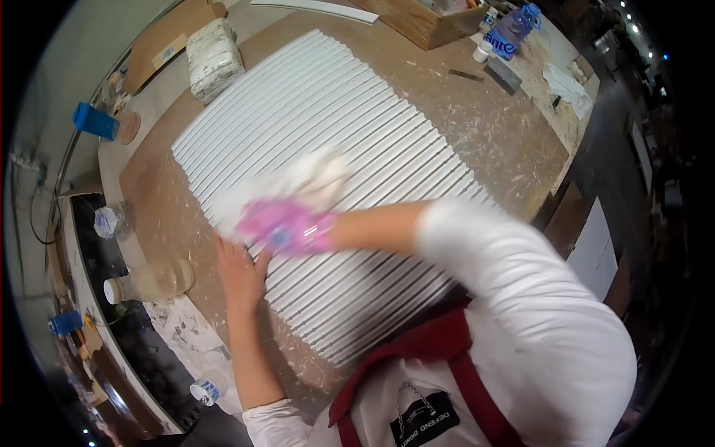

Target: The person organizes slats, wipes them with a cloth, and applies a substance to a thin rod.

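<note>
A row of long white ribbed strips (380,153) lies side by side across the brown work table. My right hand (287,225), in a pink-purple glove and smeared by motion, presses a white cloth (298,179) onto the strips left of their middle. The cloth is blurred too, and the gloved fingers partly disappear against it. My bare left hand (242,272) rests at the strips' left ends, just below the glove. Its fingers are stretched out with the thumb apart, and it holds nothing; the fingertips are partly covered by the glove.
Along the left stand a blue cup (95,121), a clear bottle of cloudy liquid (153,281) and a smaller bottle (208,389). A white wrapped bundle (214,59) sits at the far left. At the far right are a wooden box (424,22), a blue jug (514,30) and a grey block (503,76).
</note>
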Demonstrator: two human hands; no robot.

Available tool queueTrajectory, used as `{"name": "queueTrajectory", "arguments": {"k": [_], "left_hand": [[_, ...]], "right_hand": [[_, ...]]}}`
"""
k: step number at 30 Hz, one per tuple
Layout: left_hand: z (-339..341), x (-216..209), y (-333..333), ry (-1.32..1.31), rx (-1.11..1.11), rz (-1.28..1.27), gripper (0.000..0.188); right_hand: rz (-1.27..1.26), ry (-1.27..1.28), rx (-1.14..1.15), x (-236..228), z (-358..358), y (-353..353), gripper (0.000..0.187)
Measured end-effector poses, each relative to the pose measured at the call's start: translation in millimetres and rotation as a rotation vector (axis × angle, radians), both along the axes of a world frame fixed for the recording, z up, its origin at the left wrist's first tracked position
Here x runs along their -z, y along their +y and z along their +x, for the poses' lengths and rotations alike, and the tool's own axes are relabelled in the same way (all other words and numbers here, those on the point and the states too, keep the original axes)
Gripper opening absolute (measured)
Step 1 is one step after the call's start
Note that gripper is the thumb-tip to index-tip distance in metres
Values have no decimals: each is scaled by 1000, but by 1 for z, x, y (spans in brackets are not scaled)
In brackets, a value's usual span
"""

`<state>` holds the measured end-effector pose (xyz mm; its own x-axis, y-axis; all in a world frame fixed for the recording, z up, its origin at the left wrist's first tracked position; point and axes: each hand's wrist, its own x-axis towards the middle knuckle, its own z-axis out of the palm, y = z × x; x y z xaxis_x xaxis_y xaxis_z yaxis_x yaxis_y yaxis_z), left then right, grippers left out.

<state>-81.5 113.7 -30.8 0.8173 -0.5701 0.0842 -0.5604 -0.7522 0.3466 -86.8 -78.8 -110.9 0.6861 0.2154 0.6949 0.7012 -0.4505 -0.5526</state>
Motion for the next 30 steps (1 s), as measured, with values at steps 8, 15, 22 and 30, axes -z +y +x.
{"name": "queueTrajectory", "arguments": {"k": [8, 15, 22, 30], "left_hand": [[-5, -9, 6, 61, -62, 86, 81], [-7, 6, 7, 239, -335, -325, 96], [-9, 41, 21, 297, -333, -450, 85], [-13, 49, 14, 122, -400, -409, 84]], "right_hand": [[-185, 952, 252, -95, -19, -149, 35], [-411, 8, 607, -132, -81, -313, 36], [-447, 381, -40, -143, 13, -12, 29], [-795, 180, -25, -91, -11, -126, 61]]}}
